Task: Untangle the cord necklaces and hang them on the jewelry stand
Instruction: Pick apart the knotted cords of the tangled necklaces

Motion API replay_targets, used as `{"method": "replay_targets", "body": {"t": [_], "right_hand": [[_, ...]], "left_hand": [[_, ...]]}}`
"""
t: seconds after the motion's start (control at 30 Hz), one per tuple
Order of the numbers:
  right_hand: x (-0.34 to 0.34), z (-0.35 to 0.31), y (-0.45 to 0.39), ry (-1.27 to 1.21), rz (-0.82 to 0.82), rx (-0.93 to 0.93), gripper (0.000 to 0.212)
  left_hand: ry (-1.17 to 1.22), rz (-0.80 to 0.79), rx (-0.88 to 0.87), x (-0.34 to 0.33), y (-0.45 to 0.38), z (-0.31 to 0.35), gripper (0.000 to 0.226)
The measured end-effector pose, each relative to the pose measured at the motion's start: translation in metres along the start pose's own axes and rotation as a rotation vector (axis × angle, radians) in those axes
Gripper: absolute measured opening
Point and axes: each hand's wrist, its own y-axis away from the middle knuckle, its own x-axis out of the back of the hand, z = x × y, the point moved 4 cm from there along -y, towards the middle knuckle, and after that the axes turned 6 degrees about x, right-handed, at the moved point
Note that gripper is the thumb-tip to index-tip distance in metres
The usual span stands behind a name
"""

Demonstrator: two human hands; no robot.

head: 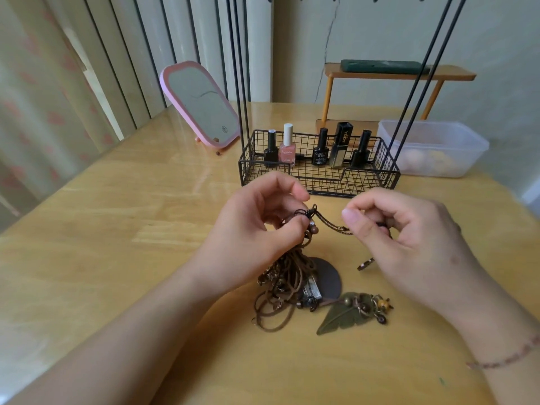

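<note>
Left hand (263, 226) pinches the cord tangle (287, 276) up off the table (146, 258); right hand (409, 229) pinches one strand, probably teasing it loose; stand (320, 168) waits behind.

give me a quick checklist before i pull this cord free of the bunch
1. Left hand grips the tangled bunch near its top: ok.
2. Right hand pinches one cord strand: ok.
3. Strand clear of knots: not ok, it still runs into the knot at the left fingers.
4. Pendants free: not ok, leaf pendant lies on the table against the loops.
5. Stand hooks free: cannot tell, only the jewelry stand basket and rods show.
</note>
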Motion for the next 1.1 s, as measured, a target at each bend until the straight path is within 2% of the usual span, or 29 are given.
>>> {"method": "replay_targets", "body": {"t": [0.07, 0.2, 0.37, 0.5, 0.7, 1.1], "right_hand": [[-0.004, 0.000, 0.000, 0.024, -0.022, -0.001, 0.019], [-0.010, -0.001, 0.000, -0.046, -0.082, 0.003, 0.027], [-0.012, -0.009, 0.001, -0.024, -0.086, 0.053, 0.023], [-0.011, -0.005, 0.001, 0.011, -0.044, -0.011, 0.012], [-0.013, -0.002, 0.003, 0.012, -0.064, -0.063, 0.008], [-0.018, -0.018, -0.001, 0.329, -0.015, 0.015, 0.005]], "left_hand": [[-0.100, 0.018, -0.057, -0.002, 0.002, 0.003, 0.025], [-0.158, 0.010, -0.088, -0.005, 0.005, 0.006, 0.029], [-0.212, -0.001, -0.115, -0.005, 0.007, 0.008, 0.030], [-0.256, 0.009, -0.113, -0.006, 0.007, 0.010, 0.033], [-0.325, 0.016, -0.116, -0.006, 0.008, 0.009, 0.038], [-0.439, -0.024, -0.140, -0.012, 0.007, 0.006, 0.042]]}}
